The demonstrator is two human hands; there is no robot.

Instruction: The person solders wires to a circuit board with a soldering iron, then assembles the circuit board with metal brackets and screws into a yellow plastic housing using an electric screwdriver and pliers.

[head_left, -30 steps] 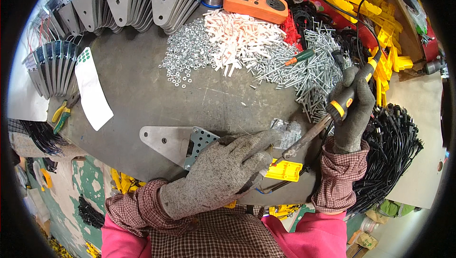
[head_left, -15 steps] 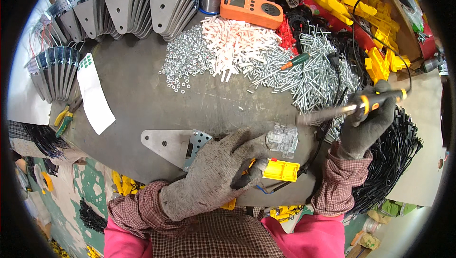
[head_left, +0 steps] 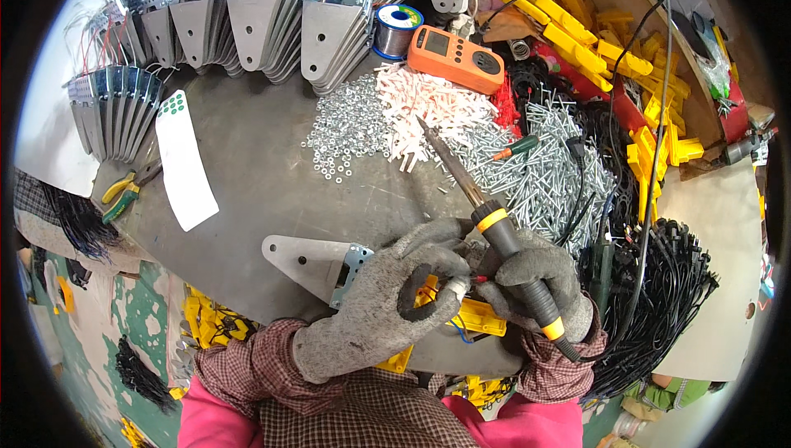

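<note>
I counted one soldering iron, one orange meter, one solder spool, one pair of pliers and one lone bracket. The right hand, gloved, had its fingers wrapped round the iron, black with yellow bands, whose tip slanted up over the table. The left hand curled thumb and forefinger almost together; what they pinched I couldn't tell. A shallow yellow housing showed between both hands. Screws and nuts heaped the scuffed grey tabletop; green floor paint was peeling.
</note>
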